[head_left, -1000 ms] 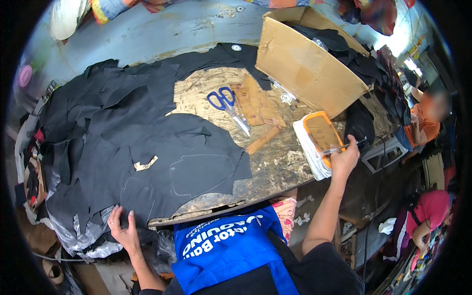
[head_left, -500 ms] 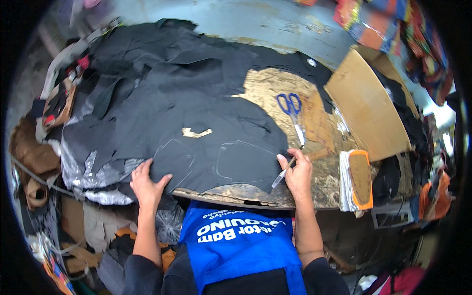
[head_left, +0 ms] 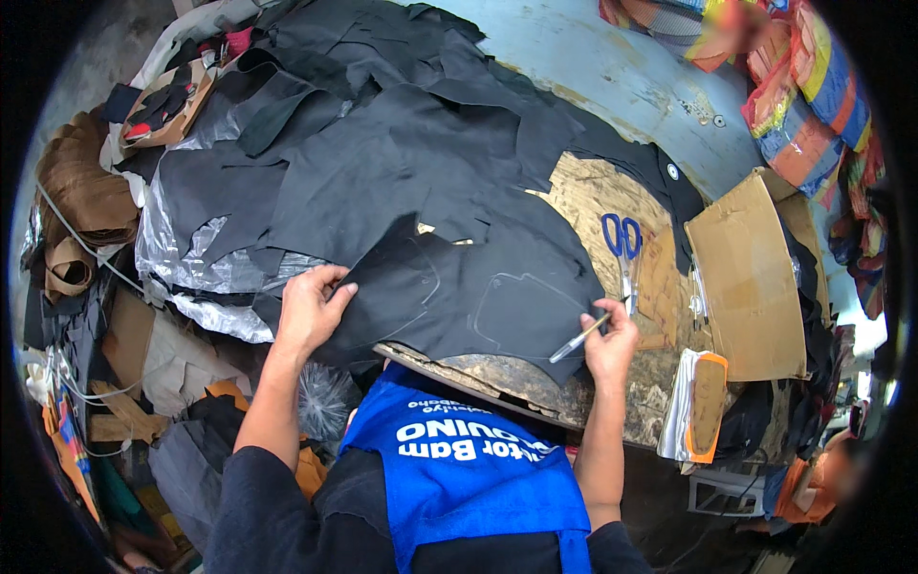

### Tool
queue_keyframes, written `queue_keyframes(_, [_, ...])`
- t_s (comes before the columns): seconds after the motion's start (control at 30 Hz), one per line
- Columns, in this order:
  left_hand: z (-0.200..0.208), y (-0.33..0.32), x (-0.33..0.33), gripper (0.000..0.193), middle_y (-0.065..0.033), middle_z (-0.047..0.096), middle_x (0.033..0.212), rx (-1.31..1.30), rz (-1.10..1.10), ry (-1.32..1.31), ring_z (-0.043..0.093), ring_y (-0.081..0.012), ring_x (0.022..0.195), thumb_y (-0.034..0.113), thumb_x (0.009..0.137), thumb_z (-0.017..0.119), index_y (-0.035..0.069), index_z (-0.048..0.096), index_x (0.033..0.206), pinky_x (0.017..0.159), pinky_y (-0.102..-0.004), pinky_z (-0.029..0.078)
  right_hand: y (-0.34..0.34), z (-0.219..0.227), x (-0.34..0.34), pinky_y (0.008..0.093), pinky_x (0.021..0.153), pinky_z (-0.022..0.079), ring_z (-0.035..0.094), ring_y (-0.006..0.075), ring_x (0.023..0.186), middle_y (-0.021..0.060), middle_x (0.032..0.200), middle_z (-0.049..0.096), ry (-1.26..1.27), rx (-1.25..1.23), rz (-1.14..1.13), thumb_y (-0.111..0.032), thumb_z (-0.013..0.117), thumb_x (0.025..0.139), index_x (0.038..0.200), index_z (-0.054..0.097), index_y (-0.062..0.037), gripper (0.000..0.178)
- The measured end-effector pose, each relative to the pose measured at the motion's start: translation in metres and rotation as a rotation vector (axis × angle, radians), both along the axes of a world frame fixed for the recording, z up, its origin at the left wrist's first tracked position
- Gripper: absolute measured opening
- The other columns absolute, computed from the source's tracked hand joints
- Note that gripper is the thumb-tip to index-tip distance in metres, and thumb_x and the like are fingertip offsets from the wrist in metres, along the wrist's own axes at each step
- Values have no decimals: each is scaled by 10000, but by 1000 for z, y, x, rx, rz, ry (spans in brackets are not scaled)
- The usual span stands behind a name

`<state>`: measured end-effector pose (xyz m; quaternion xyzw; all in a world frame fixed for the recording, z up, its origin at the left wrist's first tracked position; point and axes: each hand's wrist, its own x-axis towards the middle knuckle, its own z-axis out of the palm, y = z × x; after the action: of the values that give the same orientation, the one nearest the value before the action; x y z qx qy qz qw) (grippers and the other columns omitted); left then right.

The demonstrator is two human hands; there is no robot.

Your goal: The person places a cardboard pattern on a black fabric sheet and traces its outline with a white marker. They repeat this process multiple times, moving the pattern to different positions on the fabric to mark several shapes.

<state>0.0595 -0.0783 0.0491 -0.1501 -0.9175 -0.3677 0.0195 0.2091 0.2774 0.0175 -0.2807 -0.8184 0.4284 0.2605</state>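
A black leather-like sheet (head_left: 459, 191) lies across the worktable, with two pale outlines drawn on its near part. My left hand (head_left: 311, 311) pinches the sheet's left edge between thumb and fingers, and that side is raised and bent. Between the fingers of my right hand (head_left: 613, 346) is a slim pen (head_left: 574, 346) with a clear barrel, its tip pointing down and left. This hand is at the sheet's right edge, beside the right outline. Scissors (head_left: 623, 247) with blue handles lie beyond my right hand, blades toward me.
A cardboard box (head_left: 746, 287) stands at the right. Near it sits a stack of white sheets with an orange-edged brown pattern piece (head_left: 708, 407). More black pieces (head_left: 382, 48) are heaped at the far left. The bare tabletop (head_left: 516, 378) shows along the near edge.
My left hand has taken hold of the sheet's left edge and lifted it, bending the left outline. My right hand still has the pen. The whole view has shifted and tilted.
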Motion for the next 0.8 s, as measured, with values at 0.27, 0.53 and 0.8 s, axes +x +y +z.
queue_keyframes(0.27, [33, 55, -66, 296, -47, 623, 791, 328, -308, 51, 538, -76, 676, 152, 792, 704, -5, 643, 1035, 643, -237, 464, 74, 32, 11, 209, 637, 405, 500, 60, 709, -7, 797, 564, 279, -89, -22, 38, 700, 765, 970, 559, -31, 258])
queue_keyframes(0.53, [20, 30, -71, 548, -140, 641, 720, -49, -21, -11, 631, -257, 688, 367, 741, 730, -25, 622, 1107, 687, -357, 496, 119, 2, 39, 235, 594, 394, 475, 83, 668, 7, 716, 534, -49, 88, -120, 53, 718, 709, 926, 588, 3, 258])
queue_keyframes(0.8, [-11, 46, -25, 1000, -117, 590, 670, -258, 20, -109, 620, -277, 694, 245, 588, 846, 29, 310, 1404, 691, -378, 486, 111, -16, 41, 249, 641, 409, 488, 101, 697, 14, 770, 546, -35, 59, -193, 35, 723, 695, 967, 587, -1, 306])
